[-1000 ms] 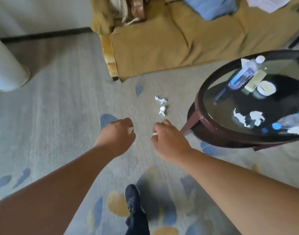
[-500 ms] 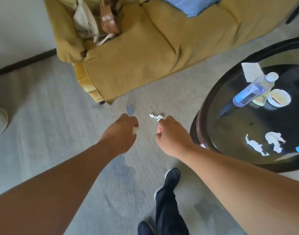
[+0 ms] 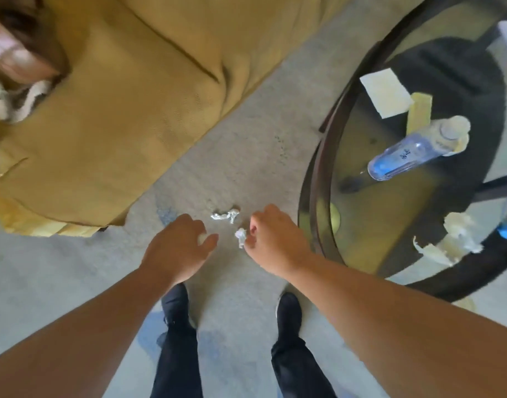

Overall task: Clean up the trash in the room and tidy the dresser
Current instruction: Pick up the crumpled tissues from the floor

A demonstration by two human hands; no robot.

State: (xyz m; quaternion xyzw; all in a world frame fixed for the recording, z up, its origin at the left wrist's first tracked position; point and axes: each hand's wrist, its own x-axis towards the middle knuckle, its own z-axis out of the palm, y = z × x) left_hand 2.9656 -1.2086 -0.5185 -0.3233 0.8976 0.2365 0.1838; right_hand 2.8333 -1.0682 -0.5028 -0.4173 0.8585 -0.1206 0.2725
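Observation:
A crumpled white paper scrap (image 3: 226, 215) lies on the grey carpet, just beyond both hands. My right hand (image 3: 275, 239) is curled and pinches a second white paper wad (image 3: 241, 236) at its fingertips. My left hand (image 3: 177, 248) hangs to the left of the scraps with fingers curled round a small pale piece (image 3: 202, 239) that peeks out near the thumb. Both hands hover low over the floor between the sofa and the table.
A mustard sofa (image 3: 137, 110) with a bag fills the upper left. A round glass table (image 3: 315, 179) at right carries a water bottle (image 3: 416, 150), a white card (image 3: 386, 93) and torn tissues (image 3: 450, 242). My two dark shoes stand below the hands.
I have stepped closer and bent lower, so the scraps on the floor now lie right at my fingertips. Both hands have dropped toward the carpet, still curled round their paper.

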